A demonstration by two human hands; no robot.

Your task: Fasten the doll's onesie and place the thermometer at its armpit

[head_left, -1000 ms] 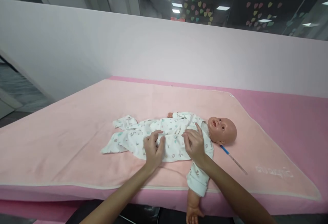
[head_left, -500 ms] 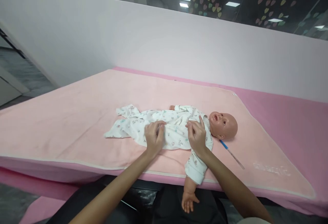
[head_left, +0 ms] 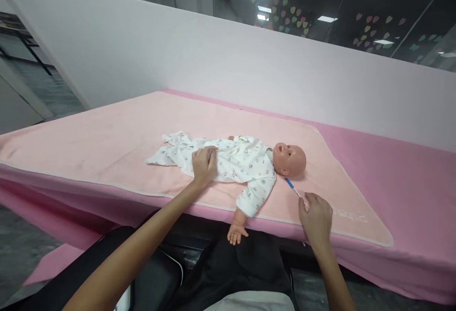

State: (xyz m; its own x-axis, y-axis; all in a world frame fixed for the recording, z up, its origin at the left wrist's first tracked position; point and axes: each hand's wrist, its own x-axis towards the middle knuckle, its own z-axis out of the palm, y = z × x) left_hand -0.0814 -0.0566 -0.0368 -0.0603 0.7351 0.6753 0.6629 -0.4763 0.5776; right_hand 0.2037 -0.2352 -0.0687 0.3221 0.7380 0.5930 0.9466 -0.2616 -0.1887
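A baby doll (head_left: 290, 160) lies on its back, head to the right, dressed in a white printed romper (head_left: 231, 161). Over its lower body rests my left hand (head_left: 204, 164), fingers curled and thumb pressed in against the cloth; the fingertips are partly hidden. My right hand (head_left: 316, 213) is by the near edge of the bed, right of the doll's shoulder. Its thumb and fingers are closed on the lower end of a thin stick with a blue end (head_left: 289, 183). The blue end points toward the doll's head. One doll arm (head_left: 238, 228) hangs over the near edge.
A peach blanket (head_left: 124, 126) covers much of the pink bed surface (head_left: 384, 168). Behind it rises a white partition (head_left: 213, 59), with dark glass bearing heart stickers above. A black seat (head_left: 156, 273) is below the near edge.
My right hand has left the doll's chest and moved right to the stick, closing on it. My left hand stays on the romper. The view has shifted.
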